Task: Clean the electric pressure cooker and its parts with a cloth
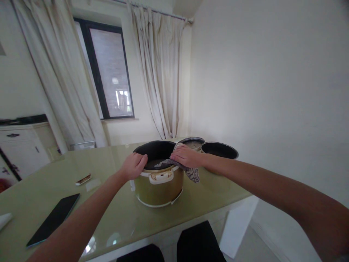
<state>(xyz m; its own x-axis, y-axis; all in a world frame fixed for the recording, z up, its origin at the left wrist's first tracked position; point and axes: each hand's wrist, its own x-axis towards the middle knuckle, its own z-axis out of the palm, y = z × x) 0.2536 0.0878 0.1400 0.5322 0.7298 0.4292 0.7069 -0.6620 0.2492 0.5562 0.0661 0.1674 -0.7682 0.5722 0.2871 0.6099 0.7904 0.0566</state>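
The cooker body (159,191) is standing on the table (117,203). At its left, the left hand (134,165) is gripping the rim, fingertips hidden; at its right, the right hand (186,155) is clutching a cloth (193,175), partly covering it.

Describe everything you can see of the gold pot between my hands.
The gold pot is round, open-topped and upright on the green table. Its outside looks metallic, its inside dark, with a white fitting at the front rim and white trim around the base. Your left hand holds the rim's left side; your right hand holds a patterned cloth over the right.
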